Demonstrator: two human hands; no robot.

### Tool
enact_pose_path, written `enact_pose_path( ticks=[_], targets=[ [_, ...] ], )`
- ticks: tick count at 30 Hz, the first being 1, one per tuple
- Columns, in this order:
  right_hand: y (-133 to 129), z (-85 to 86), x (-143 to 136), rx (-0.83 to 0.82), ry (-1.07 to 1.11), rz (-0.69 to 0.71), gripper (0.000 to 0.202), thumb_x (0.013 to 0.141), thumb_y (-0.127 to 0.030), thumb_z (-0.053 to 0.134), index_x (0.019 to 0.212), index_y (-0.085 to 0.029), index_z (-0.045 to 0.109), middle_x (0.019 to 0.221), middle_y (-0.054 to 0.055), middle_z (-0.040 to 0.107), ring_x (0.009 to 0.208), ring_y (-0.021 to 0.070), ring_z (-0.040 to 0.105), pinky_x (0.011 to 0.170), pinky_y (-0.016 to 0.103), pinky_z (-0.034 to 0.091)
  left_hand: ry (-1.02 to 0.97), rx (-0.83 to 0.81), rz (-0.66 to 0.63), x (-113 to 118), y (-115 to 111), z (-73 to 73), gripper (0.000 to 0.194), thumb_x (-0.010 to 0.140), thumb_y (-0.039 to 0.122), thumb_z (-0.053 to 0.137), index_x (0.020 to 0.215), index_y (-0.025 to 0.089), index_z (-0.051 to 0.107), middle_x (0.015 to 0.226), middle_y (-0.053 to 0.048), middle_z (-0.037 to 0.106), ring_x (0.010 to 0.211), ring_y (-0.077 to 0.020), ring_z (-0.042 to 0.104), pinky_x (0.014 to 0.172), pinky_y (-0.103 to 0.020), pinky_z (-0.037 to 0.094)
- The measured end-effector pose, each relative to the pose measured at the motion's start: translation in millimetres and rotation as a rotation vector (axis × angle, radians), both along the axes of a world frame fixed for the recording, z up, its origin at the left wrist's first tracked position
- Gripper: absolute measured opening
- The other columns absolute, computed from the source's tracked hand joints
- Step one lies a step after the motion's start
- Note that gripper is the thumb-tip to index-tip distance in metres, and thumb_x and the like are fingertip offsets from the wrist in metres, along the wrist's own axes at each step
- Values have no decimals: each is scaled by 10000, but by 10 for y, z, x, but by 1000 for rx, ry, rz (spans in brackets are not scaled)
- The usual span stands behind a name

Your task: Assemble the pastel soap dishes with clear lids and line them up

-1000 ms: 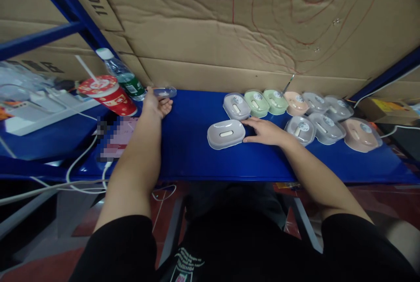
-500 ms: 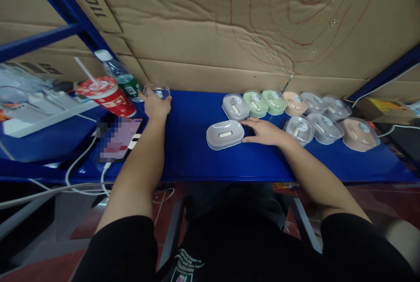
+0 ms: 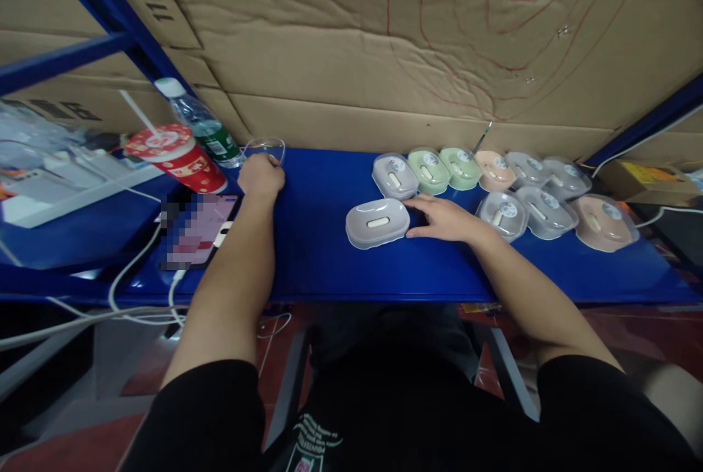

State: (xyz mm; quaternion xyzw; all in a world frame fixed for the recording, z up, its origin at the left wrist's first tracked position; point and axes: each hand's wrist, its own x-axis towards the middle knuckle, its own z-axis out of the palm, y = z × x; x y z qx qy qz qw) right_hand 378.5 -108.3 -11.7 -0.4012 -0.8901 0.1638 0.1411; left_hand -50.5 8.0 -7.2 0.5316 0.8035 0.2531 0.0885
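My left hand (image 3: 262, 175) reaches into a clear shallow tub (image 3: 270, 144) at the back left, its fingers curled down and mostly hidden; what they pinch, if anything, cannot be made out. On the desk before me sits a pale grey-purple oval plastic box (image 3: 378, 223), with a short white bar in a dark slot at its middle. My right hand (image 3: 436, 219) holds this box at its right end, thumb at the near corner and fingertips at the far one. Behind it stands a similar grey box (image 3: 395, 175) with a clear cover and round sticker.
Several like boxes in green (image 3: 429, 170), peach (image 3: 604, 223) and grey (image 3: 545, 212) stand on the right. At the left are a red drink cup (image 3: 190, 161), a water bottle (image 3: 211, 132), a phone (image 3: 201, 230) and white cables. A cardboard wall (image 3: 329, 77) backs the blue desk (image 3: 329, 274).
My left hand has gone from gripping the clear tub's rim to dipping its fingers inside. The right hand and the grey-purple box have stayed in place; the view shifted slightly.
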Motion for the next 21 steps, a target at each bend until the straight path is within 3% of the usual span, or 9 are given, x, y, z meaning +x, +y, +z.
enact_pose_path(
  ticks=[4, 6, 9, 11, 13, 16, 19, 21],
  targets=[
    [-3, 10, 1, -19, -2, -2, 868, 878, -716, 808, 1607, -299, 590, 1473, 127, 708, 1320, 413, 697, 1110, 622, 590, -38, 8, -67, -47, -10, -5, 141, 876, 206, 766, 1011, 178, 735, 1129, -100, 746, 1257, -362, 662, 1121, -590, 497],
    [-6, 17, -2, -29, 0, -3, 876, 877, -728, 805, 1608, -296, 591, 1492, 128, 698, 1337, 417, 687, 1124, 623, 580, -26, 93, -106, -28, -37, 24, 168, 912, 291, 781, 1019, 172, 730, 1091, -68, 720, 1277, -334, 626, 1137, -551, 478],
    [-7, 15, -6, -31, 0, -11, 883, 870, -737, 808, 1602, -289, 598, 1503, 133, 691, 1351, 426, 678, 1130, 628, 574, 37, 305, -193, 137, -146, 155, 255, 961, 409, 743, 1103, 198, 757, 1236, -99, 718, 1298, -333, 625, 1149, -489, 478],
    [-2, 5, -3, -19, -6, -13, 865, 876, -725, 810, 1592, -283, 607, 1491, 137, 695, 1341, 421, 686, 1124, 624, 580, 48, 360, -349, 333, -279, 280, 331, 1005, 490, 674, 1155, 212, 772, 1280, -120, 739, 1281, -329, 653, 1146, -461, 488],
    [5, -8, 4, 3, -11, -7, 823, 895, -688, 811, 1581, -278, 615, 1477, 139, 700, 1326, 409, 696, 1117, 613, 586, 64, 309, -565, 562, -453, 390, 406, 1006, 555, 653, 1214, 228, 774, 1273, -104, 764, 1245, -317, 683, 1115, -439, 510],
    [17, -22, 17, 31, -14, 5, 765, 925, -621, 810, 1579, -279, 611, 1465, 137, 701, 1308, 390, 704, 1105, 599, 595, 161, 65, -888, 890, -731, 462, 628, 909, 694, 713, 1347, 246, 752, 1351, -93, 759, 1271, -334, 691, 1106, -435, 514],
    [23, -28, 19, 35, -9, 13, 744, 936, -595, 808, 1580, -278, 609, 1439, 134, 707, 1289, 379, 709, 1092, 589, 602, 227, -184, -1097, 1128, -928, 414, 955, 762, 791, 790, 1552, 279, 626, 1492, -102, 703, 1379, -376, 643, 1145, -455, 496],
    [22, -26, 14, 29, -2, 16, 731, 935, -592, 809, 1567, -279, 621, 1419, 133, 711, 1280, 377, 711, 1090, 589, 602, 246, -233, -1188, 1220, -988, 355, 1097, 697, 788, 834, 1634, 303, 534, 1541, -105, 674, 1417, -398, 616, 1165, -475, 483]
  ],
)
